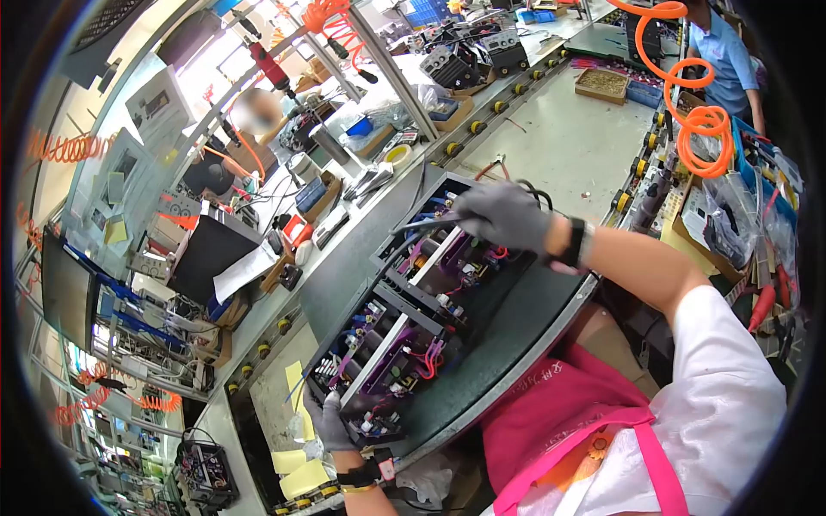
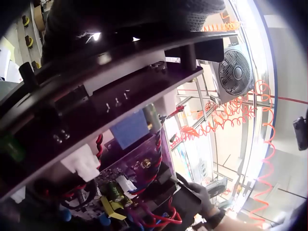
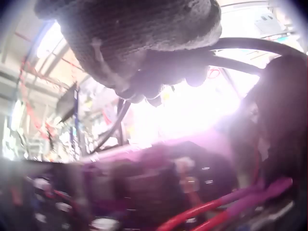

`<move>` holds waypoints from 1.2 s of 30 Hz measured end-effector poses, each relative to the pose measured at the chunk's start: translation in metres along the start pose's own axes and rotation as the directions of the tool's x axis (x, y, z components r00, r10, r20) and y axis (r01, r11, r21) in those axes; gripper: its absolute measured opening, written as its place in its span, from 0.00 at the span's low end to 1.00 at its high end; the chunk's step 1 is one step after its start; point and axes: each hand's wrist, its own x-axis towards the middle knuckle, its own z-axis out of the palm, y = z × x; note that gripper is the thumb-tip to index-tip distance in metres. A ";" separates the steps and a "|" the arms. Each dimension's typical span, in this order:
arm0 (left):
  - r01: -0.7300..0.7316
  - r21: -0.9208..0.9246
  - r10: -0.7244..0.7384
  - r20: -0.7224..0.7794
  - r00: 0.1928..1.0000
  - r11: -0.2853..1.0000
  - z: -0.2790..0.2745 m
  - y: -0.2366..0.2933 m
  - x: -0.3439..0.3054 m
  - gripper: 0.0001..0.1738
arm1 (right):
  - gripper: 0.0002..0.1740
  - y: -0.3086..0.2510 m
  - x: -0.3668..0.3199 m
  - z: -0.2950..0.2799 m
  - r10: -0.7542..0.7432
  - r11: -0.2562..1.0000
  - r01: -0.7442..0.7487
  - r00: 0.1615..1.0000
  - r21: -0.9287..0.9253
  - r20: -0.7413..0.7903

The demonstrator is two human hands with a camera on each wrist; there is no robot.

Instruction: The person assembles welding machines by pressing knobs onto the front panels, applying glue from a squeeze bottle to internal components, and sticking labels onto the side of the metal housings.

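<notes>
A gloved right hand curls its fingers round black cables at the far end of an open chassis on the bench, the left hand gripping its near corner: wire-routing, seemingly, next needing a steady brace.

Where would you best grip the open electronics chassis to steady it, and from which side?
Probably the near end corner of the electronics chassis, on its black frame, coming from outside that end, as the left hand does. Its open top is crowded with purple circuit boards and red wires; the frame edge looks bare and rigid.
</notes>
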 end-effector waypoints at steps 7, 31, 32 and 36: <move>0.015 0.288 -0.014 -0.006 1.000 0.957 -0.022 -0.016 0.013 0.32 | 0.06 -0.057 -0.204 -0.049 -0.260 0.909 0.414 0.643 -0.041 0.721; 0.112 0.124 -0.138 0.226 0.964 0.986 -0.018 0.017 0.027 0.46 | 0.13 0.015 0.003 0.030 -0.180 0.965 0.218 0.954 -0.144 0.238; 0.161 0.149 -0.199 0.297 0.934 0.976 -0.020 0.028 0.023 0.47 | 0.12 0.022 0.010 0.035 -0.135 0.982 0.172 0.922 -0.073 0.363; 0.200 0.149 -0.243 0.382 0.892 0.968 -0.026 0.044 0.019 0.48 | 0.12 0.037 0.017 0.053 -0.199 0.977 0.214 0.913 -0.002 0.356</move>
